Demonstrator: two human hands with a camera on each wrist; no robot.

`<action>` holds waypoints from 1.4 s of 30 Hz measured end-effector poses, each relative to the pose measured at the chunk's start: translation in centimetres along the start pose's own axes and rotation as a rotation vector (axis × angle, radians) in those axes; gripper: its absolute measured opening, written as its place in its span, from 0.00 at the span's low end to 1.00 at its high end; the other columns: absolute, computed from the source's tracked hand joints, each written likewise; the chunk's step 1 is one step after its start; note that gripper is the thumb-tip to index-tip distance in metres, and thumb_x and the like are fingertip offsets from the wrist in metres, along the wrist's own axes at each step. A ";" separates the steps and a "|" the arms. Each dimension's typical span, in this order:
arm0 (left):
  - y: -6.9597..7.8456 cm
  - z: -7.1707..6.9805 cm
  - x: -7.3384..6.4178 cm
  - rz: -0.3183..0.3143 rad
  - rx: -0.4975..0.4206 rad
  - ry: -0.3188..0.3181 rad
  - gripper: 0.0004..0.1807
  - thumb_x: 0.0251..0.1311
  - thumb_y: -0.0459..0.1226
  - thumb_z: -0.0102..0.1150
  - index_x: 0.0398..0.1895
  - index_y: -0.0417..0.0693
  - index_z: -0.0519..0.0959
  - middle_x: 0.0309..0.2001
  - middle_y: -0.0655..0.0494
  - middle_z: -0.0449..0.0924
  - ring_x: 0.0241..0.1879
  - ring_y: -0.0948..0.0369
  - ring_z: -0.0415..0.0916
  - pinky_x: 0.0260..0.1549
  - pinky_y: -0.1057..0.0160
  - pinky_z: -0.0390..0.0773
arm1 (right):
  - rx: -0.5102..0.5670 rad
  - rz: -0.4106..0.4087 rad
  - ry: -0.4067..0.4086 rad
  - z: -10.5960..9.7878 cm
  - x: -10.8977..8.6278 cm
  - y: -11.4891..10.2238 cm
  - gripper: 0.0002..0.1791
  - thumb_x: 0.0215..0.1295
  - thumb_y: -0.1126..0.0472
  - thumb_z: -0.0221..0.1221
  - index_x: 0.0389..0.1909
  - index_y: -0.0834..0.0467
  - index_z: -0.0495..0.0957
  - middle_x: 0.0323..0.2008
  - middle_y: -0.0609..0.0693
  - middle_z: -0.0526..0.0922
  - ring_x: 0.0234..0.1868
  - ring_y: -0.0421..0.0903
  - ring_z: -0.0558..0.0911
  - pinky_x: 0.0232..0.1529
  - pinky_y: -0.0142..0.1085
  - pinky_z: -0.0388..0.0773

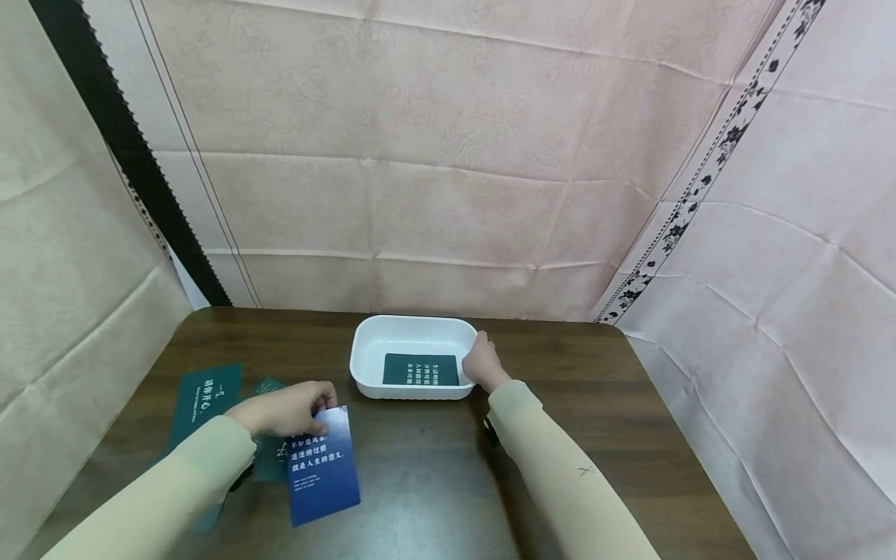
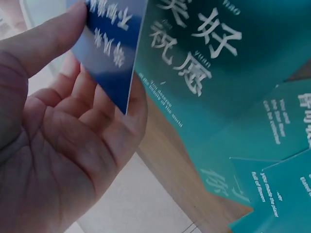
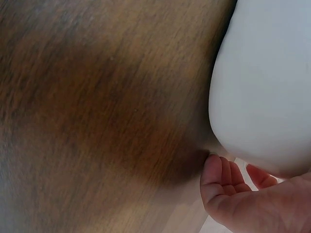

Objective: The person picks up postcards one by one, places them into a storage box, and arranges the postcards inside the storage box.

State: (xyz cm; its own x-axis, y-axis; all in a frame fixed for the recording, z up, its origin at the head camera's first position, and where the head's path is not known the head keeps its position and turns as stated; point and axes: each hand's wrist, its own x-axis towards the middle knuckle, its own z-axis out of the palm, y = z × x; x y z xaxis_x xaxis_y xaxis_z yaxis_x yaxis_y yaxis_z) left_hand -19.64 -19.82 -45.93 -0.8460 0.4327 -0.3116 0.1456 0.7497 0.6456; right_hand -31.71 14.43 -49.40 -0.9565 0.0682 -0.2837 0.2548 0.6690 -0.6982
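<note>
My left hand [image 1: 290,408] pinches a blue card [image 1: 325,474] with white lettering near its top edge. In the left wrist view the thumb lies on the face of the blue card [image 2: 109,53], with the fingers behind it. Under and beside that hand lie green cards [image 1: 210,397] with white writing. My right hand [image 1: 484,362] grips the right end of a white plastic tray [image 1: 413,327]. Seen from the right wrist, curled fingers [image 3: 226,182] are at the outer wall of the white tray [image 3: 262,87]. Inside the tray rests a dark green card [image 1: 402,369].
The brown wooden table [image 1: 420,474] has its far edge just behind the tray. Pale patterned cloth [image 1: 448,171] hangs behind it and on both sides. Overlapping green cards [image 2: 204,121] spread over the table's left part.
</note>
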 end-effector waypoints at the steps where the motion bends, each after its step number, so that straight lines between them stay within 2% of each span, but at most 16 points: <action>1: 0.0 -0.2 -0.2 -0.002 -0.011 -0.005 0.14 0.56 0.33 0.67 0.42 0.47 0.74 0.36 0.54 0.75 0.35 0.57 0.74 0.37 0.57 0.81 | 0.001 -0.001 -0.001 0.0 0.0 0.0 0.43 0.63 0.69 0.55 0.74 0.60 0.41 0.68 0.63 0.56 0.61 0.57 0.65 0.65 0.56 0.61; 6: 0.1 -1.0 -0.8 -0.020 -0.068 -0.013 0.12 0.58 0.31 0.65 0.43 0.48 0.75 0.37 0.53 0.75 0.35 0.56 0.76 0.35 0.56 0.83 | 0.005 -0.011 -0.001 -0.1 0.0 0.0 0.42 0.63 0.70 0.55 0.73 0.61 0.42 0.67 0.64 0.57 0.62 0.58 0.66 0.64 0.57 0.62; 14: -0.3 -2.5 -1.4 -0.072 -0.191 0.004 0.17 0.59 0.37 0.66 0.51 0.49 0.74 0.44 0.51 0.76 0.39 0.54 0.77 0.40 0.52 0.82 | 0.002 -0.009 -0.001 -0.2 -0.2 -0.1 0.42 0.63 0.70 0.55 0.73 0.61 0.42 0.66 0.65 0.58 0.61 0.58 0.66 0.64 0.57 0.62; 18: -0.7 -3.5 -1.4 -0.058 -0.278 0.003 0.21 0.61 0.40 0.64 0.56 0.49 0.72 0.45 0.49 0.76 0.41 0.53 0.77 0.40 0.52 0.82 | 0.006 -0.006 0.004 -0.2 -0.1 -0.1 0.42 0.62 0.70 0.55 0.73 0.61 0.43 0.65 0.64 0.59 0.60 0.58 0.67 0.64 0.57 0.63; 21: -1.2 -4.2 -1.4 -0.023 -0.339 0.022 0.24 0.63 0.41 0.62 0.61 0.51 0.70 0.47 0.48 0.76 0.43 0.51 0.76 0.41 0.53 0.81 | 0.005 0.001 0.006 -0.1 -0.1 -0.1 0.42 0.63 0.70 0.56 0.73 0.60 0.43 0.66 0.63 0.59 0.60 0.58 0.67 0.64 0.57 0.63; 24: -1.7 -4.7 -1.2 0.015 -0.377 0.063 0.28 0.64 0.42 0.61 0.67 0.53 0.66 0.50 0.46 0.74 0.47 0.50 0.73 0.44 0.53 0.80 | 0.008 0.006 0.003 0.0 -0.1 -0.1 0.42 0.64 0.70 0.55 0.74 0.60 0.42 0.67 0.63 0.58 0.60 0.57 0.66 0.64 0.56 0.63; 27: -2.0 -5.1 -0.9 0.019 -0.415 0.115 0.33 0.64 0.45 0.60 0.71 0.56 0.61 0.54 0.44 0.71 0.48 0.49 0.73 0.46 0.53 0.79 | 0.012 0.011 -0.001 0.0 -0.2 -0.1 0.43 0.64 0.70 0.54 0.74 0.59 0.41 0.68 0.63 0.57 0.61 0.57 0.66 0.64 0.56 0.62; 31: -1.7 -5.1 -0.1 -0.015 -0.487 0.196 0.34 0.65 0.47 0.59 0.72 0.61 0.58 0.58 0.41 0.68 0.48 0.48 0.75 0.46 0.54 0.80 | 0.010 0.014 -0.006 -0.1 -0.3 -0.1 0.42 0.65 0.70 0.53 0.75 0.59 0.41 0.68 0.63 0.56 0.62 0.57 0.65 0.65 0.56 0.62; 34: -1.3 -4.9 0.9 -0.021 -0.535 0.260 0.35 0.66 0.47 0.57 0.73 0.59 0.55 0.59 0.39 0.65 0.49 0.47 0.75 0.45 0.54 0.81 | 0.007 0.011 -0.009 -0.1 -0.3 -0.1 0.42 0.65 0.70 0.52 0.75 0.59 0.41 0.68 0.63 0.56 0.62 0.57 0.65 0.65 0.55 0.62; 42: 1.2 -3.8 5.0 -0.052 -0.633 0.428 0.35 0.68 0.40 0.56 0.73 0.50 0.51 0.55 0.38 0.69 0.45 0.49 0.79 0.41 0.57 0.83 | 0.004 0.005 0.008 0.1 0.1 0.1 0.43 0.65 0.70 0.54 0.75 0.60 0.41 0.67 0.64 0.57 0.61 0.57 0.67 0.63 0.56 0.64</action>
State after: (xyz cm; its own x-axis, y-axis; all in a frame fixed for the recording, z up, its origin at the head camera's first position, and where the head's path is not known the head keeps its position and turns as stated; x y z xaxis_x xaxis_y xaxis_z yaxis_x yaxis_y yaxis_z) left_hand -25.67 -18.70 -44.09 -0.9874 0.0762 -0.1389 -0.1127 0.2783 0.9539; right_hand -31.80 14.42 -49.53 -0.9562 0.0775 -0.2823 0.2605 0.6655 -0.6995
